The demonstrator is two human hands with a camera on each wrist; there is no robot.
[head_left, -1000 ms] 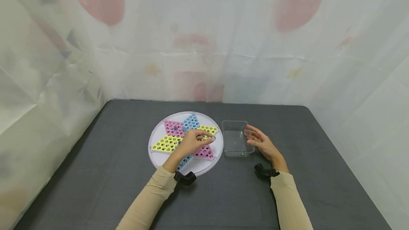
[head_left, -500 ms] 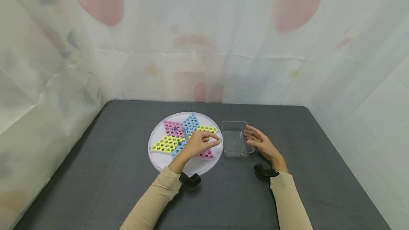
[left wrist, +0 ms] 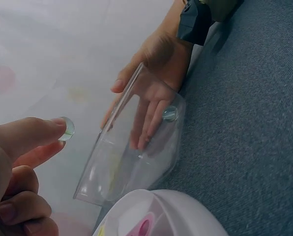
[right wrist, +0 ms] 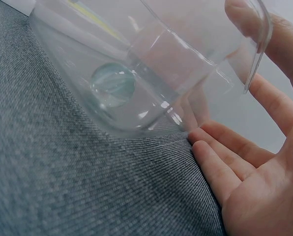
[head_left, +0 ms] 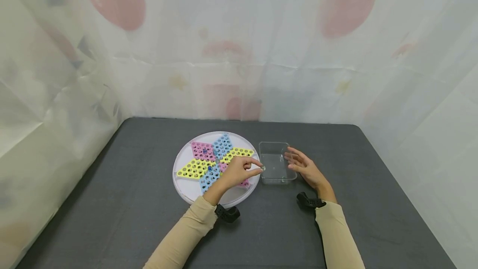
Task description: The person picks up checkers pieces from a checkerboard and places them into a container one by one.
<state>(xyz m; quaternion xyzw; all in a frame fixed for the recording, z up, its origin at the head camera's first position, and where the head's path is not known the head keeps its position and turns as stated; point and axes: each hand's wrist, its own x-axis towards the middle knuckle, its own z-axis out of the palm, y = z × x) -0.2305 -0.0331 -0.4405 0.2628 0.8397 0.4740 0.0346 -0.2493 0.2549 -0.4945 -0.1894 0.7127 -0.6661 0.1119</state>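
Observation:
My left hand [head_left: 239, 172] pinches a clear glass marble [left wrist: 68, 129] with a greenish streak between thumb and index finger. The hand hangs over the right part of a round white Chinese checkers board [head_left: 185, 184], and the marble is at the near left rim of a clear plastic box [head_left: 278, 179]. Along the box's right side lies my right hand [head_left: 309, 172], its fingers extended and touching or very near the wall. Inside the box, in the right wrist view, one pale glass marble [right wrist: 112, 84] rests in a corner.
The board's star has pink, yellow and blue points with holes; a few blue marbles [head_left: 210, 168] sit in it. Both stand on a dark grey table [head_left: 130, 202]. Printed curtains [head_left: 291, 86] hang behind and at the sides.
My left hand has moved right and slightly toward me with the marble, from above the board to the box's left rim. My right hand and the box have stayed put.

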